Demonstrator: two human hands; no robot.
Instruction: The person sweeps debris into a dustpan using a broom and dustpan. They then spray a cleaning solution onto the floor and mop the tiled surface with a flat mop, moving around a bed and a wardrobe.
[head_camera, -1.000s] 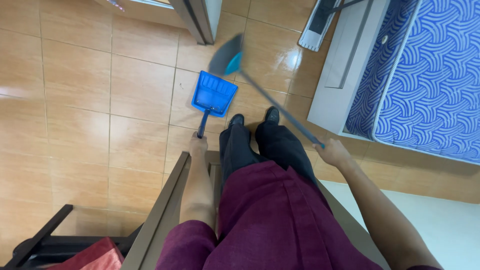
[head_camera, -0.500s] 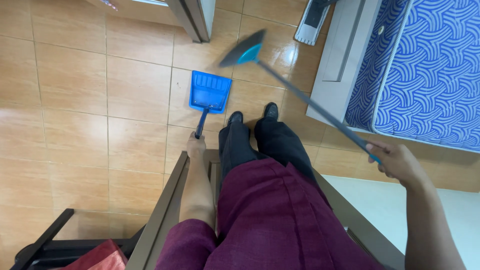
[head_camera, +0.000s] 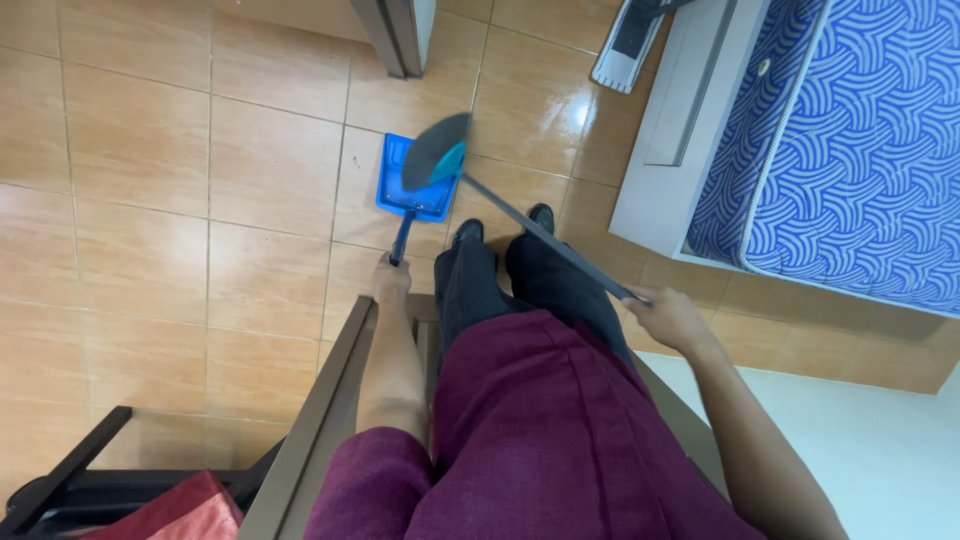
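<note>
My left hand (head_camera: 390, 278) grips the dark handle of a blue dustpan (head_camera: 396, 186) that rests flat on the tan tiled floor ahead of my feet. My right hand (head_camera: 668, 316) holds the long grey stick of a broom (head_camera: 540, 232). Its teal and grey brush head (head_camera: 436, 152) is blurred and lies over the dustpan's right side. My legs in dark trousers and black shoes (head_camera: 540, 214) stand just right of the dustpan.
A bed with a blue patterned mattress (head_camera: 850, 150) on a pale grey frame (head_camera: 662, 150) fills the right. A flat mop head (head_camera: 628, 42) lies at the top. A door frame (head_camera: 392, 34) is ahead. Brown chair rails (head_camera: 312, 432) and a dark stand are at lower left.
The broom head swept left and down from beside the bed onto the dustpan. My right hand pulled in closer to my body. The dustpan stayed in place.
</note>
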